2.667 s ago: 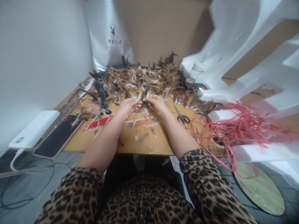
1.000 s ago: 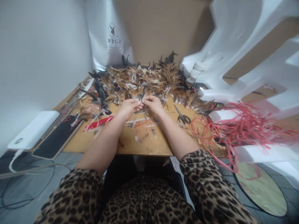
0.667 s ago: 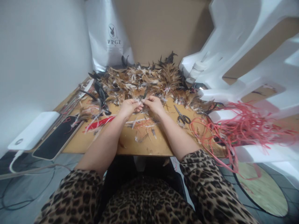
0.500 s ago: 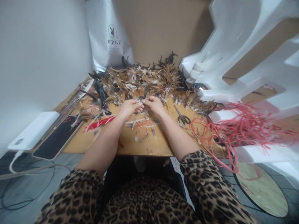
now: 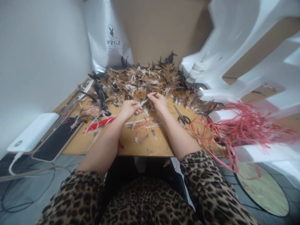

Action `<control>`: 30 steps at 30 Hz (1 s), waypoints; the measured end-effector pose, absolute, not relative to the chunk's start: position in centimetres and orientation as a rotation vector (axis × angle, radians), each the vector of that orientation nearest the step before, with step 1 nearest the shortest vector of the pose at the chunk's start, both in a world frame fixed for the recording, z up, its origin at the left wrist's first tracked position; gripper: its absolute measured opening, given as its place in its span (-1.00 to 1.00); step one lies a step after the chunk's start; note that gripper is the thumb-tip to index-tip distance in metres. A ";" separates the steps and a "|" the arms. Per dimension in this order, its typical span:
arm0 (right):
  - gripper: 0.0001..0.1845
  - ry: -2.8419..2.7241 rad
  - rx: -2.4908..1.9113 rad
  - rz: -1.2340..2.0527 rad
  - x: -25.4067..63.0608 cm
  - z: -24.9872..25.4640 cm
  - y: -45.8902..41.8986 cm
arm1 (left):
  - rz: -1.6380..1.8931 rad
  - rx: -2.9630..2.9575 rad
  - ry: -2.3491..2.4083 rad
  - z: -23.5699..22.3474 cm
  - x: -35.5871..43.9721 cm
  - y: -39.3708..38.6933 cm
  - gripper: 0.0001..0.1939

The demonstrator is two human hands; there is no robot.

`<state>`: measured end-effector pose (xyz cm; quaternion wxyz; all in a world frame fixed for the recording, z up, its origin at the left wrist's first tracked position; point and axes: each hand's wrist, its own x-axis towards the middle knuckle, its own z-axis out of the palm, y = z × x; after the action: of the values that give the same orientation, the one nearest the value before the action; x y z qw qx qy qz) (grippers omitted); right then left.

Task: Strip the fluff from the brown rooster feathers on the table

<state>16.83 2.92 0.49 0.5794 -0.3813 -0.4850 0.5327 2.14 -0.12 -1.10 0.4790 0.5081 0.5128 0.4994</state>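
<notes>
From my remote view, the feather [image 5: 143,102] is thin, pale and wispy, slanting between my two hands above the table [image 5: 140,148], just in front of the feather pile [image 5: 140,79]. My left hand [image 5: 130,109] pinches its near end between thumb and fingers. My right hand [image 5: 158,102] has thumb and forefinger drawn together by its far end; I cannot tell whether they grip it. The pile is brown, white and black. I have mostly bare tabletop along the front edge between my forearms; scissors [image 5: 182,117] lie right of my right wrist.
</notes>
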 end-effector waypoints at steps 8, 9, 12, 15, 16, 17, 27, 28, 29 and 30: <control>-0.66 -1.087 -0.881 1.193 19.9 0.7 4.6 | 1.465 0.892 1.127 -0.7 0.8 0.4 -0.87; -0.66 -1.181 -0.879 1.250 20.4 0.8 4.5 | 1.499 0.850 1.104 -0.6 0.6 0.5 -0.87; -0.68 -1.540 -0.898 1.497 21.1 1.5 3.7 | 1.561 0.768 1.053 -0.5 0.2 0.7 -0.86; -0.69 -1.882 -0.904 1.677 21.0 2.4 2.5 | 1.542 0.758 1.007 -0.5 0.1 0.7 -0.86; -0.69 -1.959 -0.891 1.710 20.9 2.6 2.3 | 1.529 0.767 0.995 -0.5 0.2 0.6 -0.86; -0.69 -2.004 -0.881 1.722 20.8 2.7 2.1 | 1.519 0.775 0.988 -0.4 0.3 0.6 -0.86; -0.65 -1.545 -0.939 1.387 18.9 1.4 2.6 | 1.389 0.836 0.959 -0.3 1.2 -0.1 -0.85; -0.65 -1.514 -0.924 1.362 18.5 1.3 2.5 | 1.371 0.851 0.956 -0.3 1.3 -0.1 -0.85; -0.64 -1.491 -0.912 1.350 18.1 1.2 2.4 | 1.353 0.867 0.957 -0.3 1.4 -0.2 -0.86; -0.64 -1.478 -0.904 1.345 17.8 1.1 2.3 | 1.336 0.883 0.957 -0.2 1.5 -0.3 -0.86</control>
<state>17.76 2.29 1.11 0.4565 -0.3668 -0.5994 0.5457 1.49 -0.31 -0.23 0.5956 0.3801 0.4123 0.5751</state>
